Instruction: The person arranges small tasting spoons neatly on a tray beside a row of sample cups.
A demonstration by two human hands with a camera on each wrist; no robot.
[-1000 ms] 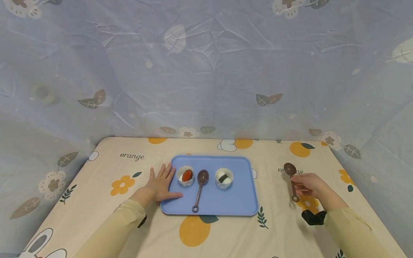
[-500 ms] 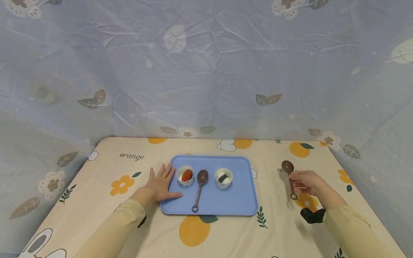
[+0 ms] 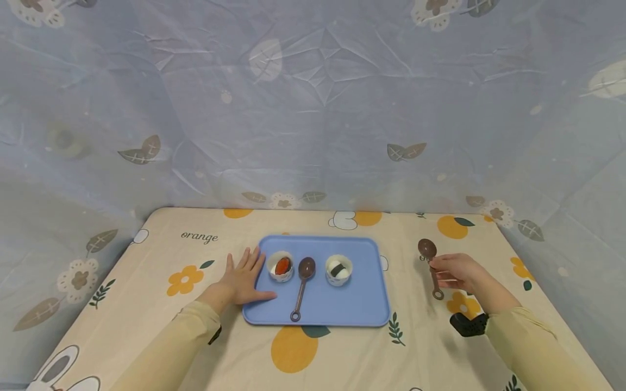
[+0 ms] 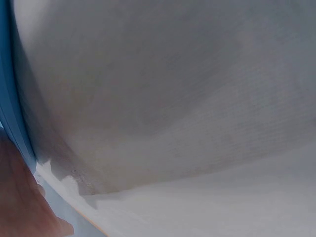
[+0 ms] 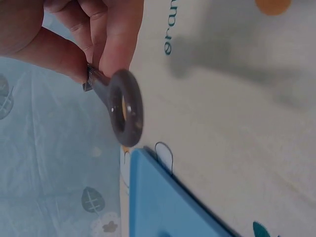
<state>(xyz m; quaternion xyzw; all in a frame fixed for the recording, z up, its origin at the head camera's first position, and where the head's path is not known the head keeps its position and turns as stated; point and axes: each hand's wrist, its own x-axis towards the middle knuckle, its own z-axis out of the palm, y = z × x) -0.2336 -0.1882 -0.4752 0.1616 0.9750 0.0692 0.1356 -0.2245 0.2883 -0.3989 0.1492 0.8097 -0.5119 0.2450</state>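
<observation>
My right hand (image 3: 457, 271) pinches the handle of a brown spoon (image 3: 427, 248) between thumb and fingers, right of the tray. Its bowl points away from me, and the ringed handle end (image 5: 136, 113) fills the middle of the right wrist view. My left hand (image 3: 244, 279) rests with spread fingers along the left edge of a blue tray (image 3: 362, 304), thumb over the rim. On the tray lies a second brown spoon (image 3: 306, 267) between two small white cups. The left cup (image 3: 273, 262) holds an orange-red oval piece; the right cup (image 3: 338, 281) holds a white piece with a dark band.
A cream tablecloth (image 3: 342, 353) printed with oranges and flowers covers the table. A pale blue-grey curtain (image 3: 313, 136) stands behind it and along both sides. Black straps show at both wrists.
My right hand has moved left toward the tray and slightly away from me, carrying the spoon. My left hand and the things on the tray have stayed in place.
</observation>
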